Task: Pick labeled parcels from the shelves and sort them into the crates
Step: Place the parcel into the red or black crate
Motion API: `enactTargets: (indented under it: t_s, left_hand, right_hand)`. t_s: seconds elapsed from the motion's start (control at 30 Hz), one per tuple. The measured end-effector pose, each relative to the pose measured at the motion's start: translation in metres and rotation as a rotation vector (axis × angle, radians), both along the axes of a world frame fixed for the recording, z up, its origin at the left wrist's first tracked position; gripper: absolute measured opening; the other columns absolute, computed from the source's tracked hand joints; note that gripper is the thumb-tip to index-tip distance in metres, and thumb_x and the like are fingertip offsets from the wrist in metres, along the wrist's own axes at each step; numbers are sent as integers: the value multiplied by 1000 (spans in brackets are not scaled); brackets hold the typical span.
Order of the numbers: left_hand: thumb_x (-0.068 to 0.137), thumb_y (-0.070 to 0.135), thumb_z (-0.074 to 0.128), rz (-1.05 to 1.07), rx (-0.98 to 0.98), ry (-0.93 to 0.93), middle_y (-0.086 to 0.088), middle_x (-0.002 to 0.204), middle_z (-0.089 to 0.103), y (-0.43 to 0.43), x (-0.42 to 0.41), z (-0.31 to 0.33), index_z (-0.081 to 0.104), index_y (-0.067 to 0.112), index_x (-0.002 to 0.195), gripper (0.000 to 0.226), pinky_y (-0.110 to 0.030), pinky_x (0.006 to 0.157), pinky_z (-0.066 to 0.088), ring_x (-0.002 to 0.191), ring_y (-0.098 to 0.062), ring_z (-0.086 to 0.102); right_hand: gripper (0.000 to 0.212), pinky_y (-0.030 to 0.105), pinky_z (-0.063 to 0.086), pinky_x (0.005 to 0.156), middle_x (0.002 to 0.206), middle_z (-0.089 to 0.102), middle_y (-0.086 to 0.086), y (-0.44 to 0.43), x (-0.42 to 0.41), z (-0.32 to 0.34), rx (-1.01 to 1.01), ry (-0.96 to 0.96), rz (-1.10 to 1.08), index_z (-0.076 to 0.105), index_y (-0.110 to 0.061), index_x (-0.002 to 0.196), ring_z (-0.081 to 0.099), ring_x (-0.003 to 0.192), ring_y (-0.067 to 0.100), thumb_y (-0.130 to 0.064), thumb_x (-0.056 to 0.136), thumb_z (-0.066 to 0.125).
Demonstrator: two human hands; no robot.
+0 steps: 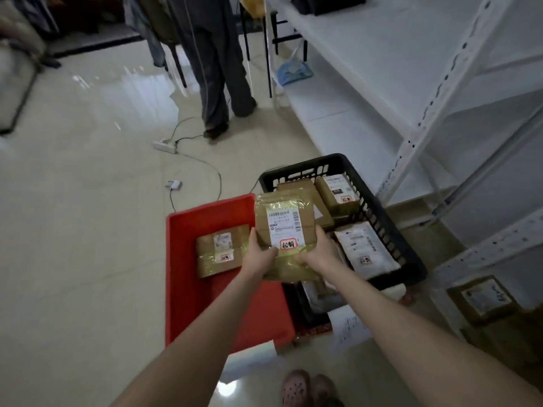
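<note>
I hold a brown taped parcel (283, 227) with a white shipping label and a red sticker above the gap between two crates. My left hand (260, 254) grips its lower left edge and my right hand (318, 249) grips its lower right edge. Below to the left, the red crate (182, 277) on the floor holds one brown labeled parcel (219, 249). To the right, the black slotted crate (390, 230) holds several parcels, among them a brown box (338, 192) and a white mailer (365, 249).
White metal shelving (417, 136) runs along the right; one brown parcel (482, 298) lies on its low shelf. A person (217, 69) stands ahead near a power strip (164, 146) and its cables on the tiled floor. Paper sheets (349, 327) lie by the crates.
</note>
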State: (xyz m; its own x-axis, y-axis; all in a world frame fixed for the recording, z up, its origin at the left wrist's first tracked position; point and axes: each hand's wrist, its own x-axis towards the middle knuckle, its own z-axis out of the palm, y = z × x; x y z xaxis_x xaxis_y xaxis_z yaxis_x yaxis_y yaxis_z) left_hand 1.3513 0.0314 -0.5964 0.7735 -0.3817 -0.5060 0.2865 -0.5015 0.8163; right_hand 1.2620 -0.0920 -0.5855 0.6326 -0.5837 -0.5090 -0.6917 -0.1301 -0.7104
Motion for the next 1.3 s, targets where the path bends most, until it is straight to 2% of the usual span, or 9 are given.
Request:
enactTargets:
  t_s: [0.17,0.33,0.57,0.7,0.8,0.9,1.03,1.13,1.3]
  left_hand:
    - [74,6,63,131,114,6,-3,119,64,69,45,-47,39,21,140,72,-46,95,50,106,-23,63]
    - [49,35,64,206,211,145,-4,124,61,129,69,-142,36,21,142,98,-46,93,52,105,-23,63]
    - [84,3,58,140,198,426,-5,112,67,161,69,-215,50,17,126,45,-37,82,53,98,-25,65]
    - [80,1,58,68,172,460,-5,116,66,161,71,-264,50,18,125,48,-45,93,51,104,-27,64]
    - [66,5,58,32,126,453,-5,117,65,151,70,-291,49,19,125,61,-48,97,49,112,-29,61]
    - [60,22,69,-206,209,285,-7,135,54,148,67,-307,34,21,141,89,-47,98,49,123,-29,53]
    - [75,30,76,-793,547,4,-13,160,-9,154,54,-327,-4,24,153,112,-42,105,40,142,-31,28]
    - [84,17,66,-891,667,-164,-9,160,-8,154,44,-338,-5,31,152,100,-49,95,47,137,-36,34]
    - [85,5,58,-875,510,-180,-4,161,2,135,40,-344,7,30,153,88,-41,100,43,139,-31,33]
  right_hand:
    - [92,34,48,93,132,47,9,54,58,-47,51,55,180,26,-33,147,53,113,27,-24,71,77]
    - [97,37,45,100,138,42,11,100,82,-111,116,210,272,17,-27,151,49,123,29,-26,73,75]
    - [94,32,47,98,132,57,3,141,86,-221,134,475,287,27,-23,148,55,120,24,-29,69,79]
    - [92,35,47,98,131,56,5,148,86,-269,88,522,233,29,-26,145,55,119,27,-37,69,79]
    - [101,38,41,103,148,34,4,148,86,-291,-2,542,308,15,-33,150,43,129,31,-43,71,77]
    - [104,43,26,112,160,-2,6,155,83,-305,-162,623,578,3,-35,151,11,145,34,-43,77,75]
    - [88,46,6,119,159,-14,10,164,74,-319,-407,660,799,-1,-30,152,-12,146,36,-23,90,62]
    - [72,47,2,119,160,-10,12,165,72,-329,-499,648,871,2,-26,153,-14,146,35,-16,97,46]
    - [67,47,-2,119,160,-9,13,154,77,-334,-627,708,960,2,-21,154,-16,145,35,-22,99,42]
